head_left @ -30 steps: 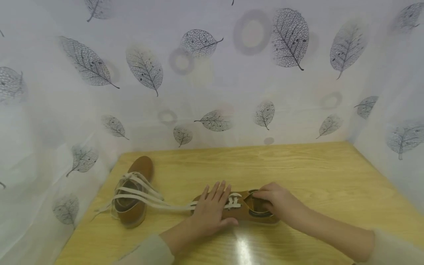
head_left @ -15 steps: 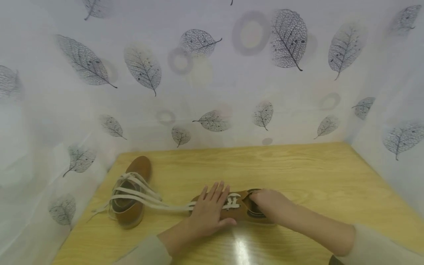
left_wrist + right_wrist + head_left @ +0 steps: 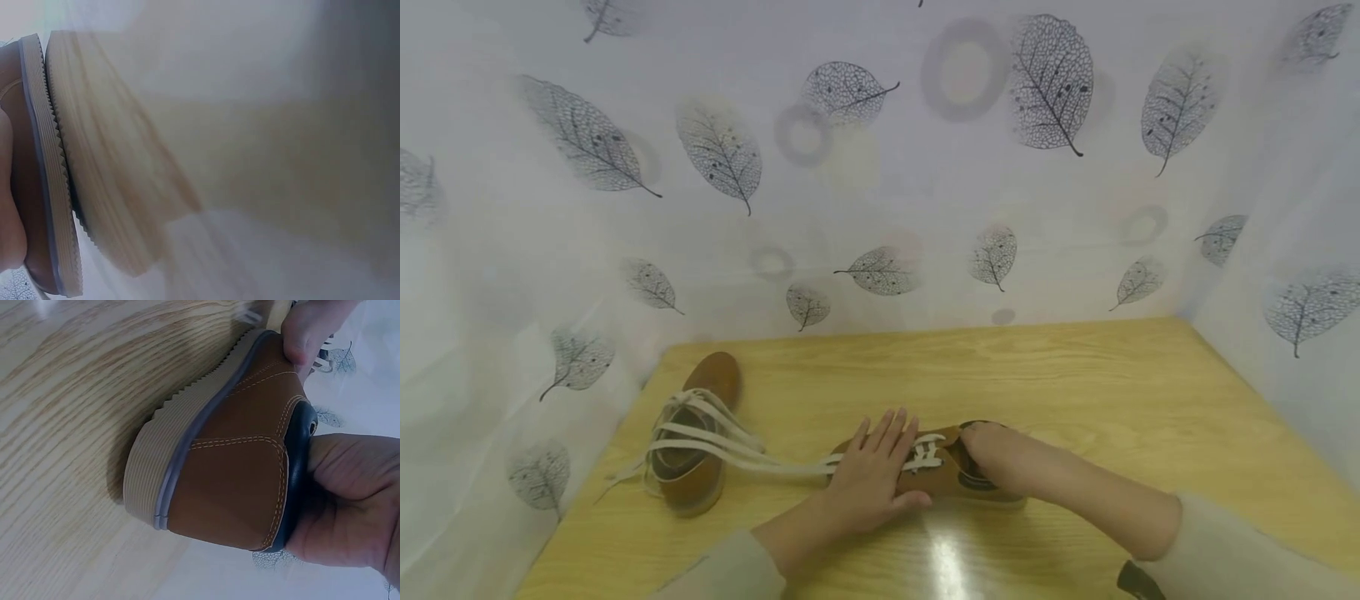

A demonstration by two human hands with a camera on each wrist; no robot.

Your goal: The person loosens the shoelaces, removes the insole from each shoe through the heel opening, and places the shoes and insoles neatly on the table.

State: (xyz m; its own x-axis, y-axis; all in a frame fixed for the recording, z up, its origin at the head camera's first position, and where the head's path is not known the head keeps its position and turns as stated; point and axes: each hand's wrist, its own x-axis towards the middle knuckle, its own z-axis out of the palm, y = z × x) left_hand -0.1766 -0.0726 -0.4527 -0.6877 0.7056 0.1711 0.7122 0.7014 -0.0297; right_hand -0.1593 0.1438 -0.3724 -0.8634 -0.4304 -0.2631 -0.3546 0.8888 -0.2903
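Observation:
A brown lace-up shoe [image 3: 940,485] lies on the table, toe to the left, with pale laces [image 3: 927,452] across its front. My left hand [image 3: 871,479] rests flat over the toe and lower laces, fingers straight. At the shoe's opening, my right hand [image 3: 1009,460] has its fingers inside; the right wrist view shows that hand [image 3: 356,494] reaching in past the dark padded collar [image 3: 298,469]. Its fingertips are hidden, so their grip does not show. In the left wrist view the shoe's ridged sole [image 3: 56,169] stands at the left edge.
A second brown shoe [image 3: 700,487] stands at the left, with long pale laces [image 3: 730,450] draped over it and running to the first shoe. The wooden table [image 3: 1112,392] is bordered by a white leaf-patterned sheet [image 3: 925,183] at the back and sides.
My right hand has moved left and deeper into the shoe's opening, so its fingers have gone out of sight. My left hand keeps its place on the toe.

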